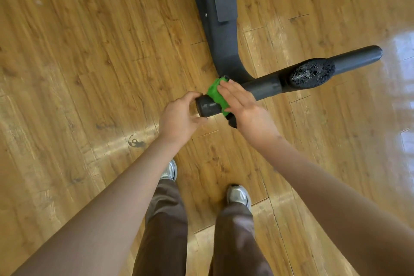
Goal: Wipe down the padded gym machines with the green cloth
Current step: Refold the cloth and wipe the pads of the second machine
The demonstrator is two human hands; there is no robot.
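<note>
Hands: right (240, 105) flat on green cloth (214, 93), left (179, 116) gripping padded bar (207, 108).

The cloth (216, 94) is lying over the padded roller (264, 86) near its left end, the right hand (240, 102) resting on it, the left hand (179, 116) sitting at the roller's end, the machine arm (220, 29) stretching away behind.

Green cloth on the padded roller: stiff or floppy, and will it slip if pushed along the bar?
The bright green cloth is probably floppy: it wraps and bunches around the black padded roller bar. It likely slides easily along the bar, whose covering looks smooth. The right hand presses it with flat fingers, while the left hand grips the bar end, so it may bunch when pushed.
</note>
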